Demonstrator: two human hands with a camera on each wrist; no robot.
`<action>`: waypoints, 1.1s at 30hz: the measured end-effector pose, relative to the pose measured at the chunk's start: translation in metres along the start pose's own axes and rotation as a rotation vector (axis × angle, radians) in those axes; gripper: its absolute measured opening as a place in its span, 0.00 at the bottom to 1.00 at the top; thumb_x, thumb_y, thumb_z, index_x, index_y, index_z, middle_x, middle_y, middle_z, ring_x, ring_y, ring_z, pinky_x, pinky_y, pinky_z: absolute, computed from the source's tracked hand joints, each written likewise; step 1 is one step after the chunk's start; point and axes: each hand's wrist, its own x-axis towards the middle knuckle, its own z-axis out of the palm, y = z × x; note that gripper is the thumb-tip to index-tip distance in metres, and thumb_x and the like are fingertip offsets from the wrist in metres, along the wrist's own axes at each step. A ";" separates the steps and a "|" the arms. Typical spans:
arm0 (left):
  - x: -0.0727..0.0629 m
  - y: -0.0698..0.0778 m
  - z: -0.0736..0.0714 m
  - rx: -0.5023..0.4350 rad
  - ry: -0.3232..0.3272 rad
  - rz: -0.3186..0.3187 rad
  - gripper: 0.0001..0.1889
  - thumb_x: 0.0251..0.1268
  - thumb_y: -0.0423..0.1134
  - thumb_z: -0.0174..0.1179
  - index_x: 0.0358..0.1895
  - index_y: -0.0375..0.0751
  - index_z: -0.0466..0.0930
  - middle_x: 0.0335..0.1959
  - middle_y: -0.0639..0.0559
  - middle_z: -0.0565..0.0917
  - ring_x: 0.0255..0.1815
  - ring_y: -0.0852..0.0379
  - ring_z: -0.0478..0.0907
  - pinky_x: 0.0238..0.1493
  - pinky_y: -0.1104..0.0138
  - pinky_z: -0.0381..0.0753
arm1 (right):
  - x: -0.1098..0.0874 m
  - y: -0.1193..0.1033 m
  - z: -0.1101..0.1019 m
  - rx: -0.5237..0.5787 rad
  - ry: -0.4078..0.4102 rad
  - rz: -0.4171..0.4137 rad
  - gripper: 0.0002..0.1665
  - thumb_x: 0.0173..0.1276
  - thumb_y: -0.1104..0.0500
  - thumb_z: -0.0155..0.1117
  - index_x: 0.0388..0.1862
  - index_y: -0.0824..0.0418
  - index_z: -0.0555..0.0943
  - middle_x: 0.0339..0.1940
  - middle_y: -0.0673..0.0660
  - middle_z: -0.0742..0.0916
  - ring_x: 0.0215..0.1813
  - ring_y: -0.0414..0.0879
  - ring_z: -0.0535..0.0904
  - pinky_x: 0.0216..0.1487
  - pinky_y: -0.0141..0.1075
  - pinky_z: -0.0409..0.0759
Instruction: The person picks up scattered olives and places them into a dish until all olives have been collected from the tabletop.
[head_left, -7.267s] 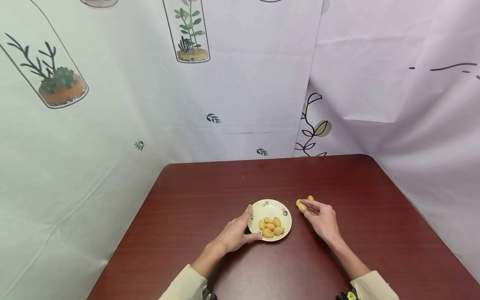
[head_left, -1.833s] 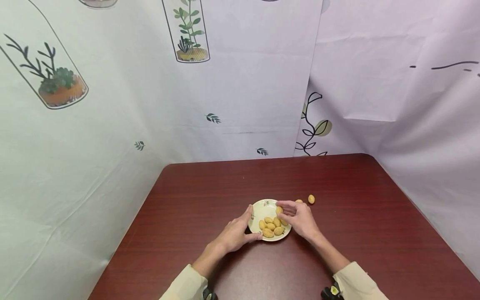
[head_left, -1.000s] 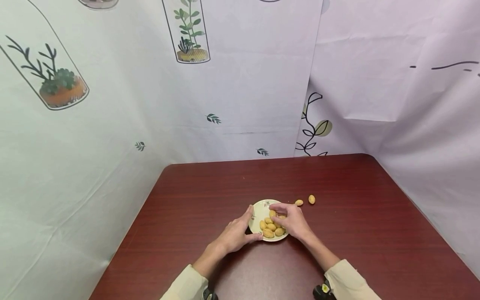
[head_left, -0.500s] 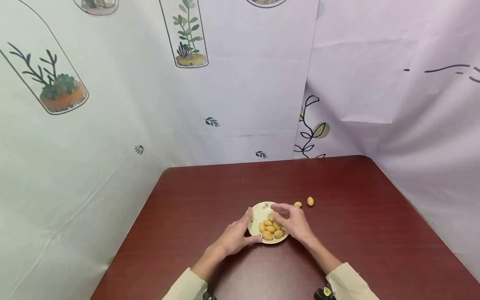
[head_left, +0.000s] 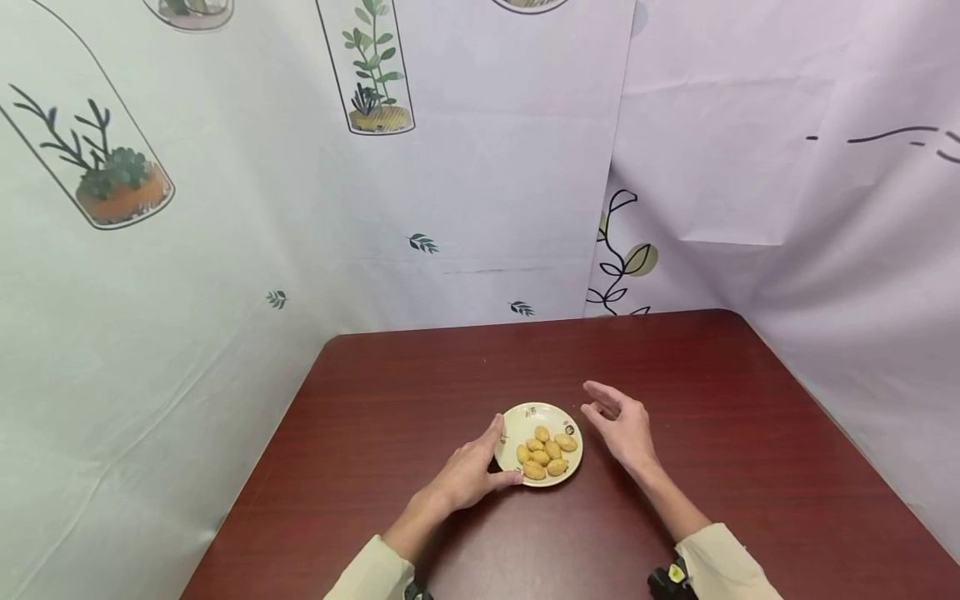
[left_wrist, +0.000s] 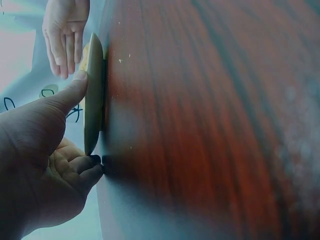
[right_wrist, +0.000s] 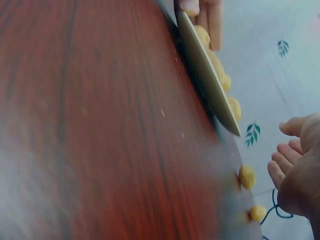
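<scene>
My left hand (head_left: 467, 475) holds the left side of a small cream plate (head_left: 516, 423) with a printed rim. In the left wrist view its thumb (left_wrist: 75, 90) lies on the rim and the other fingers curl by the plate's edge. Several small yellow oval nut-like pieces (head_left: 552, 450) lie together on the plate. My right hand (head_left: 624, 427) hovers right of the plate, fingers loosely bent and holding nothing. Two loose yellow pieces show on the table in the right wrist view, a nearer one (right_wrist: 247, 176) and another (right_wrist: 257, 213); the right hand hides them in the head view.
A dark red wooden table (head_left: 420, 375) carries everything. Pale fabric (head_left: 510, 183) printed with plants and jars hangs behind it and along both sides. Wrist-worn cameras sit at both cuffs, one by the right sleeve (head_left: 723, 562).
The right hand brought pieces to the plate, let the latest one go there, then moved right toward the two loose pieces. The left hand stayed at the rim. The head view tilted slightly.
</scene>
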 end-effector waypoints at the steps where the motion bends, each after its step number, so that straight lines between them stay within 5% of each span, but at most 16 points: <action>1: 0.000 0.000 0.000 -0.001 -0.001 0.000 0.55 0.69 0.59 0.72 0.86 0.34 0.49 0.85 0.41 0.58 0.78 0.40 0.68 0.73 0.42 0.69 | 0.001 0.002 -0.002 0.001 0.013 0.006 0.25 0.68 0.73 0.73 0.65 0.71 0.84 0.60 0.67 0.88 0.60 0.63 0.86 0.61 0.39 0.82; 6: 0.000 0.000 0.000 -0.004 -0.005 -0.005 0.55 0.69 0.58 0.72 0.86 0.34 0.49 0.86 0.42 0.57 0.78 0.40 0.68 0.74 0.43 0.69 | 0.007 0.012 -0.013 -0.002 0.063 0.033 0.29 0.69 0.74 0.73 0.68 0.72 0.80 0.65 0.68 0.85 0.69 0.61 0.80 0.64 0.30 0.78; 14: 0.000 0.001 0.000 -0.007 -0.009 -0.005 0.55 0.69 0.58 0.72 0.86 0.34 0.49 0.86 0.42 0.57 0.78 0.41 0.68 0.73 0.42 0.69 | 0.011 0.025 -0.027 -0.097 0.160 0.037 0.31 0.66 0.74 0.74 0.69 0.73 0.80 0.65 0.69 0.85 0.68 0.64 0.80 0.61 0.20 0.74; 25: 0.001 0.001 -0.001 -0.008 -0.012 -0.011 0.55 0.69 0.59 0.72 0.86 0.34 0.49 0.86 0.41 0.57 0.79 0.41 0.67 0.74 0.43 0.68 | 0.014 0.030 -0.033 -0.115 0.109 0.162 0.33 0.70 0.73 0.70 0.73 0.75 0.74 0.70 0.71 0.80 0.73 0.65 0.76 0.71 0.43 0.73; 33: 0.001 0.000 -0.001 -0.006 -0.013 -0.009 0.56 0.69 0.59 0.71 0.86 0.34 0.49 0.86 0.42 0.56 0.79 0.41 0.67 0.74 0.43 0.68 | 0.017 0.031 -0.035 -0.149 0.093 0.190 0.29 0.73 0.71 0.69 0.71 0.75 0.77 0.67 0.71 0.83 0.71 0.63 0.78 0.68 0.40 0.76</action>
